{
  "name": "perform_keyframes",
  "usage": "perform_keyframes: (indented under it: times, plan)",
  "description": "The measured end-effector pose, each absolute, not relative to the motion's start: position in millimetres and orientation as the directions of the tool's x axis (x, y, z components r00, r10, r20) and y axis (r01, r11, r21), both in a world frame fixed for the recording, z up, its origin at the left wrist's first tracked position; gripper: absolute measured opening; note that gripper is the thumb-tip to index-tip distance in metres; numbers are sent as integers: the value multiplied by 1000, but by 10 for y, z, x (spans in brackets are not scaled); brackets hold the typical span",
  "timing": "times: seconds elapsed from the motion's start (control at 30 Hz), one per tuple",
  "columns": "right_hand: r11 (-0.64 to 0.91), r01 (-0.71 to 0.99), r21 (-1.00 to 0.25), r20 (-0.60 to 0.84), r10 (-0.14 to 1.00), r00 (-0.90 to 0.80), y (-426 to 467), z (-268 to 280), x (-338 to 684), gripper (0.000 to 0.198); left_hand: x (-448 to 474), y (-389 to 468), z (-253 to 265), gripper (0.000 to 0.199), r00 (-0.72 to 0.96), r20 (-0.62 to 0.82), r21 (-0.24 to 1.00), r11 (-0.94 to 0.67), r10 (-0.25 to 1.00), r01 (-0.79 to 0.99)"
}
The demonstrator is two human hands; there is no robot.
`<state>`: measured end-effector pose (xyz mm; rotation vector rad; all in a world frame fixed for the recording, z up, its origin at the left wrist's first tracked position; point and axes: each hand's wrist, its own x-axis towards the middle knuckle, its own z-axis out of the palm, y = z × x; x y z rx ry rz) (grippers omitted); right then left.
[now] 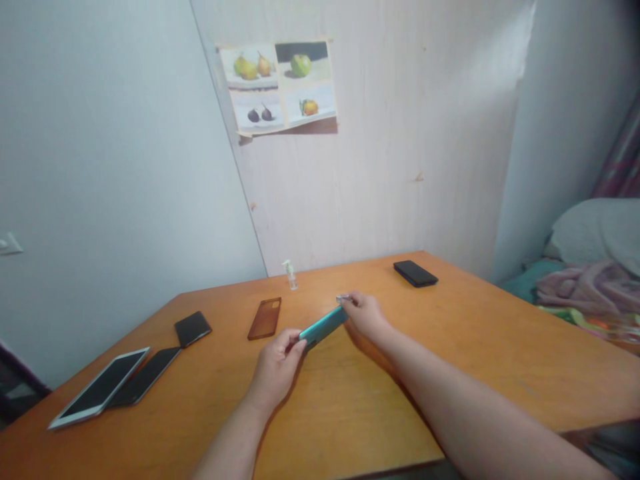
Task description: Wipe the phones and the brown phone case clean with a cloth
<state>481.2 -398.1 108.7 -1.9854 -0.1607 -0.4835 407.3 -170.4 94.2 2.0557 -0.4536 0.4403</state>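
A teal phone is held tilted above the table, its narrow edge toward me. My left hand pinches the near left end between thumb and fingers. At the far right end, the fingers of my right hand are closed on the phone's corner. A small clear or whitish piece shows at those right fingertips; what it is I cannot make out. Behind the phone, to its left, a brown phone case lies on the table. Farther back stands a small clear pump bottle.
On the wooden table, a white-framed tablet overlaps a dark tablet at the left. A small black device lies beyond them. A black phone-like item rests at the back right. A wall borders the table's far edge.
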Motion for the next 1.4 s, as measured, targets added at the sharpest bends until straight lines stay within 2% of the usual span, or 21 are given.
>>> perform_keyframes:
  times: [0.07, 0.17, 0.23, 0.3, 0.37, 0.43, 0.57, 0.63, 0.73, 0.87, 0.93, 1.0, 1.13, 1.2, 1.3, 1.4]
  plan:
    - [-435, 315, -843, 401, -120, 908, -4043, 1083, 4883, 27, 4084, -1695, 932, 20, 866, 479, 732, -481, -140, -483]
    - [-398, 346, -849, 403, -67, 913, -3917, 1040, 4812, 25, 4083, -1697, 934, 20, 865, 482, 736, -473, -135, -484]
    - [-357, 407, -841, 421, 40, 906, -3742, 1003, 4668, 22, 4075, -1706, 944, 20, 866, 480, 743, -460, -139, -486]
    - [-256, 533, -806, 476, 254, 842, -3580, 977, 4514, 24, 4066, -1717, 957, 20, 867, 472, 754, -437, -160, -491]
    - [-211, 596, -775, 494, 385, 779, -3501, 976, 4424, 26, 4059, -1727, 966, 20, 868, 464, 763, -417, -180, -494]
    - [-272, 575, -771, 481, 342, 807, -3542, 1000, 4440, 26, 4056, -1731, 971, 21, 873, 457, 766, -423, -170, -484]
    - [-488, 344, -802, 403, -17, 915, -3868, 1082, 4684, 24, 4061, -1724, 964, 20, 877, 461, 756, -458, -134, -467]
    - [-505, 307, -807, 398, -81, 914, -3990, 1107, 4772, 26, 4070, -1718, 952, 19, 872, 469, 751, -457, -139, -477]
    - [-485, 350, -801, 418, -34, 908, -3938, 1096, 4731, 25, 4084, -1715, 928, 19, 870, 475, 760, -438, -131, -480]
    - [-388, 590, -708, 516, 286, 807, -3620, 1043, 4482, 26, 4090, -1721, 913, 19, 874, 463, 785, -389, -148, -482]
    - [-372, 655, -658, 528, 391, 754, -3542, 1040, 4416, 27, 4087, -1723, 913, 19, 873, 455, 788, -377, -178, -487]
    - [-425, 616, -663, 511, 344, 788, -3583, 1062, 4448, 26, 4086, -1721, 913, 19, 876, 450, 782, -395, -175, -481]
    - [-599, 312, -738, 407, -26, 913, -3914, 1138, 4694, 27, 4087, -1714, 918, 19, 875, 463, 756, -452, -142, -473]
    - [-616, 251, -746, 392, -101, 915, -4059, 1166, 4791, 29, 4084, -1713, 926, 18, 870, 471, 748, -456, -146, -482]
    - [-614, 257, -747, 398, -103, 912, -4067, 1157, 4796, 27, 4077, -1717, 939, 18, 868, 477, 752, -446, -138, -485]
    - [-539, 399, -742, 447, 46, 893, -3851, 1082, 4664, 25, 4073, -1727, 943, 18, 869, 480, 762, -432, -124, -483]
